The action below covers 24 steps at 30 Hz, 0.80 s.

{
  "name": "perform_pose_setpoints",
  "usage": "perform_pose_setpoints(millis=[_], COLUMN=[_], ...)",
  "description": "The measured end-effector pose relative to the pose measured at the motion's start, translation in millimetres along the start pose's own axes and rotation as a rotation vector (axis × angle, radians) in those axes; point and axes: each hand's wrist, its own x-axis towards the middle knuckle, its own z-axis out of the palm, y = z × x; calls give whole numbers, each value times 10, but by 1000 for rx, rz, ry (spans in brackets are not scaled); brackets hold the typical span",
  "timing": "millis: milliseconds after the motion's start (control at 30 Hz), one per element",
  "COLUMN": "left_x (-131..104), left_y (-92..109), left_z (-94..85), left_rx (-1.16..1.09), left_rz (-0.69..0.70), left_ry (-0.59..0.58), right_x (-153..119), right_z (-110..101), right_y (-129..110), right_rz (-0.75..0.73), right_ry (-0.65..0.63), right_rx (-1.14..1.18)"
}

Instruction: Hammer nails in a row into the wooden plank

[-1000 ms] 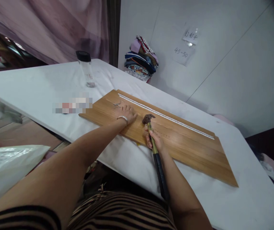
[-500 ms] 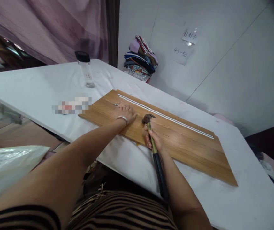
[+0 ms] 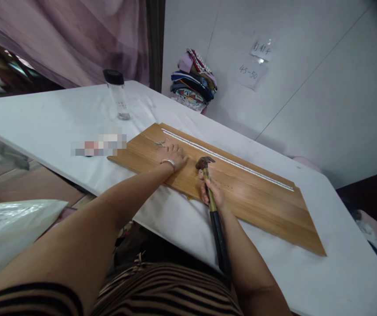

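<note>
Head view: white-covered table, largest item. Upon it, one wooden board, laid flat at a slant, bearing two pale measuring strips along its far edge. One hammer, dark-handled, head over the board, grasped around its shaft by the right hand. Left hand, braceleted, resting on the board, gripping nothing; loose nails just beside its fingers.

board: open wood right of the hammer; left hand and nails crowd the left part.
white strips: flat, passable from above.
bottle: blocks a patch of table beyond the board's left end.
wall: bounds the far side.
</note>
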Motion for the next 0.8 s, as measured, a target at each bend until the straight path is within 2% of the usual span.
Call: perform_pose_setpoints(millis=[800], left_x=[-16], left_y=[14], left_z=[-33], left_rx=[17], left_rz=[3], left_ry=[-9], right_x=[-4], right_z=[-15], right_y=[4], right_rz=[-5], right_ry=[-4], right_rx=[-6])
